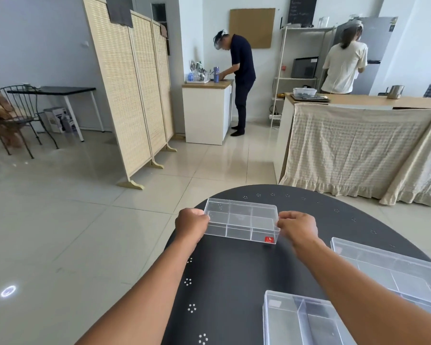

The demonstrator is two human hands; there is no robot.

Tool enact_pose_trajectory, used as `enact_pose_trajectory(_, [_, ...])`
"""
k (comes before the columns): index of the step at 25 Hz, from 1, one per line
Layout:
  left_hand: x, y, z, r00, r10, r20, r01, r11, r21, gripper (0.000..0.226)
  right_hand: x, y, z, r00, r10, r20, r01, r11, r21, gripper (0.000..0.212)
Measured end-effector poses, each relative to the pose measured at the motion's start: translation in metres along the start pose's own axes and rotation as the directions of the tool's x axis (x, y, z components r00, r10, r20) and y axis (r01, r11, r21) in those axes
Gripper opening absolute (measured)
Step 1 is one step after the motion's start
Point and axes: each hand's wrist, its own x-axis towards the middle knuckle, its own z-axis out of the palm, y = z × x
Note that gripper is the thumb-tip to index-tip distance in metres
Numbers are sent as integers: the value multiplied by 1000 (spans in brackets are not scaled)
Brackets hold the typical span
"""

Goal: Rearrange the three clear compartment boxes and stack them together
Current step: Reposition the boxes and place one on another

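Three clear compartment boxes lie on a round black table [234, 270]. The far box [241, 220] has a red sticker at its near right corner; my left hand [192, 224] grips its left end and my right hand [297, 226] grips its right end. Whether it rests on the table or is just above it, I cannot tell. A second clear box [393, 270] lies at the right, partly under my right forearm. A third clear box [301, 319] sits at the near edge, cut off by the frame's bottom.
The table's left edge drops to a tiled floor [85, 220]. A counter draped in cream cloth [353, 150] stands beyond the table at right. A wicker folding screen [135, 95] stands at left. Two people work at the back; another sits at far left.
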Motion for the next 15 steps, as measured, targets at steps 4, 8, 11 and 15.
enact_pose_trajectory(4, [37, 3, 0, 1000, 4, -23, -5, 999, -32, 10, 32, -3, 22, 1000, -1, -16, 1, 1000, 21, 25])
enact_pose_trajectory(8, [59, 2, 4, 1000, 18, -22, -19, 999, -35, 38, 47, -6, 33, 999, -45, -26, 45, 999, -15, 28])
enact_pose_trajectory(11, [59, 1, 4, 1000, 19, -20, -20, 998, -56, 39, 50, -5, 36, 997, -60, -43, 58, 998, -40, 25])
enact_pose_trajectory(15, [28, 2, -5, 989, 112, -96, -112, 994, 7, 41, 37, -12, 18, 993, -86, -77, 82, 995, -54, 29])
